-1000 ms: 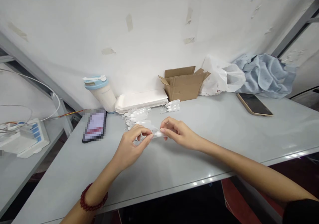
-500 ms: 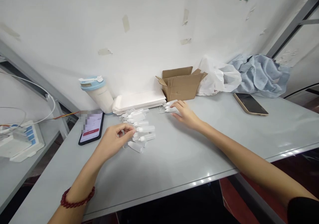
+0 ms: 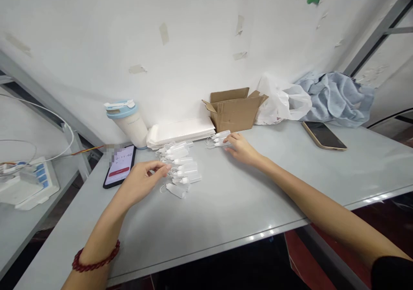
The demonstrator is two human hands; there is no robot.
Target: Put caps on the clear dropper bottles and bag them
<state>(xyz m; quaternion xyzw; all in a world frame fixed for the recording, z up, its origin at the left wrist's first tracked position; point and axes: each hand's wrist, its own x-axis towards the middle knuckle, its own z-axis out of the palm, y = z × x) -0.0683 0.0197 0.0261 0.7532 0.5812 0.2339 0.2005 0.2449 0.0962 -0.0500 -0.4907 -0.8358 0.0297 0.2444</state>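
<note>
Several small clear plastic dropper bottles with white tips (image 3: 182, 166) lie in a loose pile on the grey table (image 3: 226, 204). My left hand (image 3: 142, 182), with a red bead bracelet on the wrist, hovers just left of the pile, fingers loosely curled and holding nothing. A smaller group of the same bottles (image 3: 220, 139) lies further back in front of a cardboard box. My right hand (image 3: 241, 149) is stretched out to that group, its fingertips touching the bottles.
An open cardboard box (image 3: 235, 109) stands at the wall, with a white plastic bag (image 3: 280, 100) and blue cloth (image 3: 335, 96) to its right. A phone (image 3: 323, 135) lies at right, another lit phone (image 3: 120, 165) at left. A blue-lidded cup (image 3: 127, 122) and white paper stack (image 3: 180, 131) sit behind the pile.
Both hands held one bottle together a second ago. It now lies on the pile; my left hand has drawn back left and my right hand has reached to the far group.
</note>
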